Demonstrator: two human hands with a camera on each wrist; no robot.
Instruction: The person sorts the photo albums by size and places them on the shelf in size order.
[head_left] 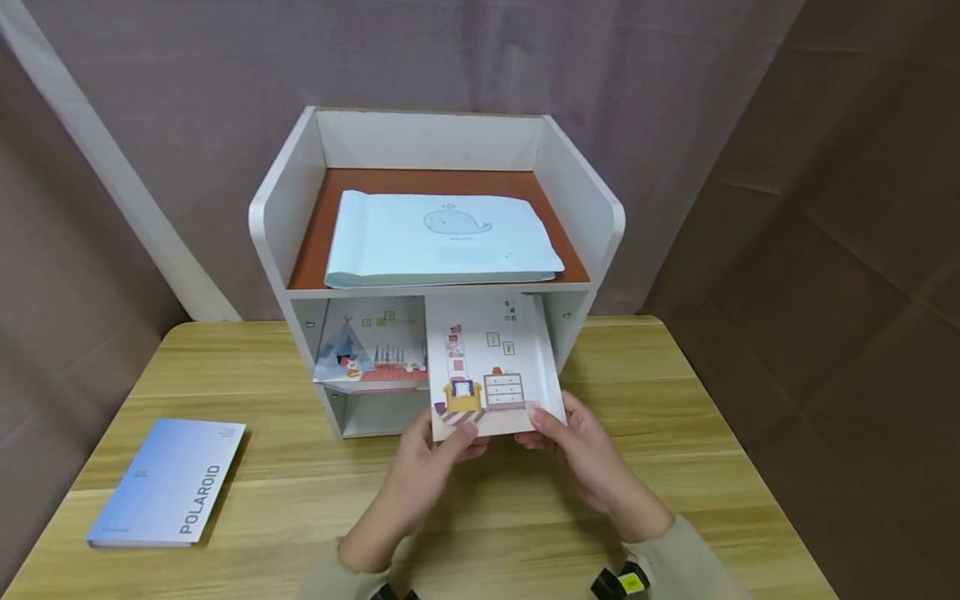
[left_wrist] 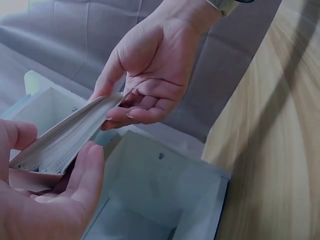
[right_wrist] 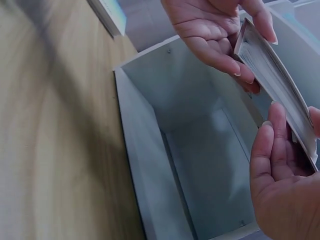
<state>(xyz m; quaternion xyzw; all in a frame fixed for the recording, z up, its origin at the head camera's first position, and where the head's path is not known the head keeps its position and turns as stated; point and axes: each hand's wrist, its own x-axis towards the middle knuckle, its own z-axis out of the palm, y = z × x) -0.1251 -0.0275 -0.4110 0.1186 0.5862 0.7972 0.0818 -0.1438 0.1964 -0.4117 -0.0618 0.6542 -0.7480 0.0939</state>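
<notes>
Both hands hold a white book (head_left: 480, 358) with drawings of a yellow armchair and a chest of drawers on its cover. My left hand (head_left: 431, 458) grips its near left corner, thumb on the cover and fingers underneath. At the near right corner my right hand (head_left: 577, 450) pinches it the same way. The page edges of the book (left_wrist: 75, 135) face the left wrist view. Its far end lies within the middle compartment of a small white shelf (head_left: 272, 217). Beside it there, another book (head_left: 390, 342) shows a blue tent drawing.
A pale blue whale-print book (head_left: 450, 237) lies on the shelf's brown top board (head_left: 427, 179). The lower compartment (right_wrist: 200, 150) shows its bare white walls. On the wooden table (head_left: 300, 508), a blue POLAROID book (head_left: 168, 483) lies at the left. Curtains (head_left: 420, 50) hang behind.
</notes>
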